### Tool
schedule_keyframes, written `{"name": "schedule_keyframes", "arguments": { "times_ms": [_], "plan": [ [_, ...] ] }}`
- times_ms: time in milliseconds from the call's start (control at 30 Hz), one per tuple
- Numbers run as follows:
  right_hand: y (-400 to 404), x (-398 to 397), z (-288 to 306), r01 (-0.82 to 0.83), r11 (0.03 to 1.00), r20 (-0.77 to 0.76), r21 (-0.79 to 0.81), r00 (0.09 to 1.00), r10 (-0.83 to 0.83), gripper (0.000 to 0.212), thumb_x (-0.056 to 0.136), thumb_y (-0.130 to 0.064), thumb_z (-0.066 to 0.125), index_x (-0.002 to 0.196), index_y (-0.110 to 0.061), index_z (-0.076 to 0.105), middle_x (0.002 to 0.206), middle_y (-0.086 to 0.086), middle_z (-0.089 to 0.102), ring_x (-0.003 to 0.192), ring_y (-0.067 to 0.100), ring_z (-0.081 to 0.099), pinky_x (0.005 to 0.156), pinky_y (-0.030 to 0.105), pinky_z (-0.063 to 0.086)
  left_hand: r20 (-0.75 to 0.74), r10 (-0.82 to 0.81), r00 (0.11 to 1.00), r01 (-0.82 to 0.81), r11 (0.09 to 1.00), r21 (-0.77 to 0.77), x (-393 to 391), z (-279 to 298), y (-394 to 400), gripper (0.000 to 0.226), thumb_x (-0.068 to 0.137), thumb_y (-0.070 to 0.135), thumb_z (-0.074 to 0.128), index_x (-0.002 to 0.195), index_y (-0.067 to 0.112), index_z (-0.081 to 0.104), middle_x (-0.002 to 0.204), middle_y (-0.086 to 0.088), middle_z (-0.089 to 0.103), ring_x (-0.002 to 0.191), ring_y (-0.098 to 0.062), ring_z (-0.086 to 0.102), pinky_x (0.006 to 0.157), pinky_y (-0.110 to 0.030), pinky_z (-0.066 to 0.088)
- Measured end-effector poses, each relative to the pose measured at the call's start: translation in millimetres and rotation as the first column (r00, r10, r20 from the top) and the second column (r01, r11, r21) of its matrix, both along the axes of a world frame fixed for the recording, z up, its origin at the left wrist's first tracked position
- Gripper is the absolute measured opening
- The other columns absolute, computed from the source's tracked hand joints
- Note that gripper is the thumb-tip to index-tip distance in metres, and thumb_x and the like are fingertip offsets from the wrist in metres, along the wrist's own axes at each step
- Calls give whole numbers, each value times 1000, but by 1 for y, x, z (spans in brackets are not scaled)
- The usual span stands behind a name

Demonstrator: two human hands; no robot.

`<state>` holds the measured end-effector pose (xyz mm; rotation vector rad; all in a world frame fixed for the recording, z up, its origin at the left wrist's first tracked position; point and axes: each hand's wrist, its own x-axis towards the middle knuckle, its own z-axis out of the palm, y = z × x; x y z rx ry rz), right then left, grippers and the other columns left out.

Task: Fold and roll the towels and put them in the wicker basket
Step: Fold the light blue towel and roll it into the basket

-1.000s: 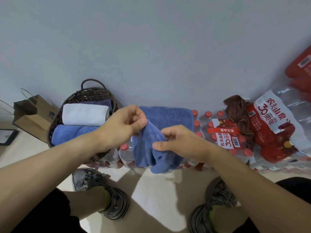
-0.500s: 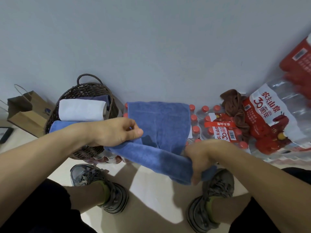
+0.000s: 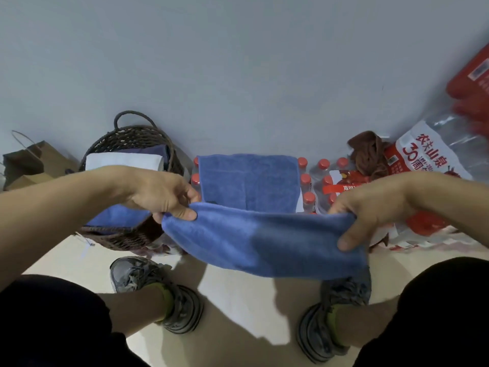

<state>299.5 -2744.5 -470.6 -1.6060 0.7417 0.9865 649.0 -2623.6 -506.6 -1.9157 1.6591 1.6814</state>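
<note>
Both hands have moved apart since half a second ago, and the blue towel (image 3: pixel 262 242) is now stretched wide. Left hand (image 3: pixel 161 193) pinches its left end, right hand (image 3: pixel 370 207) grips its right end. It hangs just right of the basket (image 3: pixel 132 140).

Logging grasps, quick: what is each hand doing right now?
Left hand: closed, pinching one end of the blue towel.
Right hand: closed on the towel's other end.
</note>
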Motion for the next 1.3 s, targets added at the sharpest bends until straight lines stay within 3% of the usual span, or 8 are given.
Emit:
{"name": "schedule_keyframes", "arguments": {
  "times_ms": [167,300,500,733,833,1033,1200,1300],
  "plan": [
    [-54,9,-32,449,888,183,-101,886,-426,27,92,-27,64,86,-2,73,87,24,67,80,30,63,83,37,57,171,237,956,-196,954,-226,16,-29,-46,25,92,22,67,75,5,58,61,-8,49,60,-22,45,54,-28,40],
    [-99,25,-71,654,744,285,-139,745,-603,53,100,-25,53,50,-21,69,52,6,55,48,14,53,54,26,48,168,418,893,-338,868,-365,24,-61,-87,5,90,13,66,90,8,66,77,-12,61,69,-26,55,60,-31,46],
    [-147,46,-142,808,563,331,-176,587,-739,38,104,-24,47,70,-9,51,52,8,51,48,19,46,57,32,43,224,548,806,-392,778,-492,33,-100,-140,28,84,28,76,103,9,68,98,-9,68,91,-26,65,73,-31,47],
    [-174,59,-179,559,597,245,-575,814,-526,33,97,-32,56,79,-6,66,68,14,72,60,25,66,67,35,59,245,593,767,-351,707,-614,40,-143,-163,14,88,27,71,84,14,72,85,-5,70,78,-19,61,65,-26,42],
    [-181,65,-179,347,505,206,-790,927,-315,37,87,-42,67,85,-5,69,86,12,72,83,28,66,76,32,54,282,584,762,-290,696,-657,39,-154,-164,11,88,27,71,82,17,72,86,-3,70,78,-18,59,67,-27,44],
    [-183,77,-185,243,575,218,-781,969,-114,53,85,-46,70,128,-18,59,125,10,48,105,28,58,90,29,45,369,445,816,-60,700,-712,42,-159,-160,18,86,22,70,103,16,66,95,-4,69,98,-28,56,85,-43,50],
    [-176,85,-182,420,477,400,-772,904,-150,16,78,-23,78,90,-15,68,89,1,59,86,23,61,70,22,42,501,372,781,40,771,-636,42,-155,-160,16,89,21,67,105,16,69,100,-9,69,95,-30,60,76,-35,47],
    [-170,82,-169,445,506,437,-739,888,-143,15,79,-15,75,86,-21,63,77,-9,58,74,15,56,57,20,39,495,304,814,58,806,-590,40,-141,-159,14,96,19,58,105,13,68,105,-12,59,96,-34,60,77,-33,43]
  ]
}}
